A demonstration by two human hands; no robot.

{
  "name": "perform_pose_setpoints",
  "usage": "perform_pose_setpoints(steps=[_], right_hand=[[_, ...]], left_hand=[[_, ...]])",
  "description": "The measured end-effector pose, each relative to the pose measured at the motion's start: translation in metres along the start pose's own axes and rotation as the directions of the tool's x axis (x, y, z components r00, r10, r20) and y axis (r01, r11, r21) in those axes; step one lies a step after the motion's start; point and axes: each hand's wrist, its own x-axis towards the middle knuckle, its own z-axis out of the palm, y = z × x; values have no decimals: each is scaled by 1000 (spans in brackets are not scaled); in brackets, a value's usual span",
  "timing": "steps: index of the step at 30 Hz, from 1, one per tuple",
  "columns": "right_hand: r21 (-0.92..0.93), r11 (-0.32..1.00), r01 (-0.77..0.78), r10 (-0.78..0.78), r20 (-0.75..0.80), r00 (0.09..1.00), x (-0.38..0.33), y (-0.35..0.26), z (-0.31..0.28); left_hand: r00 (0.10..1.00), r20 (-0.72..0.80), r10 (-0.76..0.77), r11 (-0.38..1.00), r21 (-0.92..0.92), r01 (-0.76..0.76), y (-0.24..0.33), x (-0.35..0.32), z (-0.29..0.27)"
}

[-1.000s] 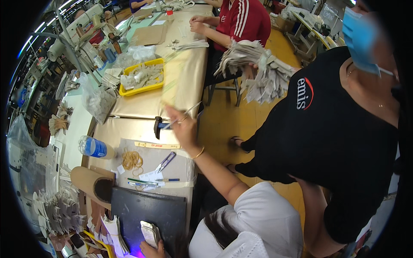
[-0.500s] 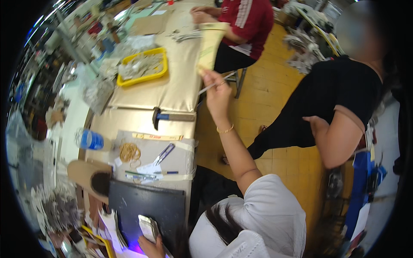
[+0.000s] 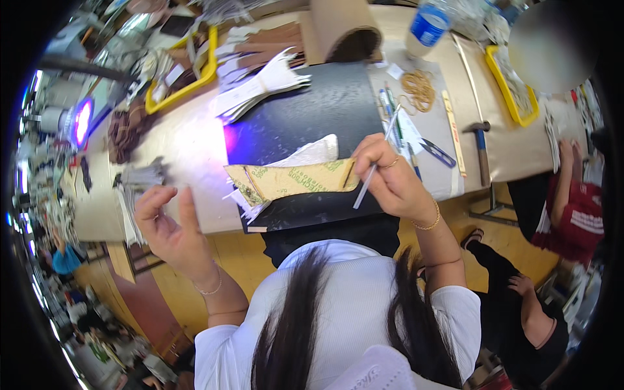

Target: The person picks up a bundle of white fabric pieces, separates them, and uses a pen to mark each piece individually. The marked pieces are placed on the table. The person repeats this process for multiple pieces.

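Note:
My right hand is closed at the right end of a curved, yellowish card template with green print and dark marks near its ends. The same fingers grip a thin, pale, pen-like stick, slanting across them. My left hand is raised left of the template, thumb and fingers apart, holding nothing. Below the template, a stack of whitish cut pieces lies on a black board, partly covered by it. A bundle of white strips rests at the board's far left.
A bright violet lamp stands at left. Yellow trays sit at both sides. Right of the board lie rubber bands, thread snips and a hammer; a blue-labelled bottle stands behind. Other people are at right.
The view has swung left to face the table. My right hand has brought the template and stick from the right to above the board. My left hand has left the whitish stack and opened.

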Motion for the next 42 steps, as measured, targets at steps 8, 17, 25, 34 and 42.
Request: perform_pose_setpoints(steps=[8, 17, 25, 34, 42], right_hand=[[3, 997, -74, 73, 152, 986, 8, 17, 38], [130, 960, -249, 278, -558, 782, -7, 29, 9], [27, 964, -265, 234, -563, 793, -17, 38, 25], [79, 959, -272, 274, -505, 819, -12, 33, 29], [83, 975, -206, 221, -456, 862, 1, 35, 41]], left_hand=[[685, 674, 275, 957, -126, -260, 8, -13, 41], [710, 703, 42, 998, -55, -5, -22, -16, 71], [690, 678, 253, 955, -63, -289, -34, -15, 89], [677, 687, 263, 951, -67, -302, -36, -15, 93], [691, 676, 258, 924, 36, -381, -30, -25, 94]])
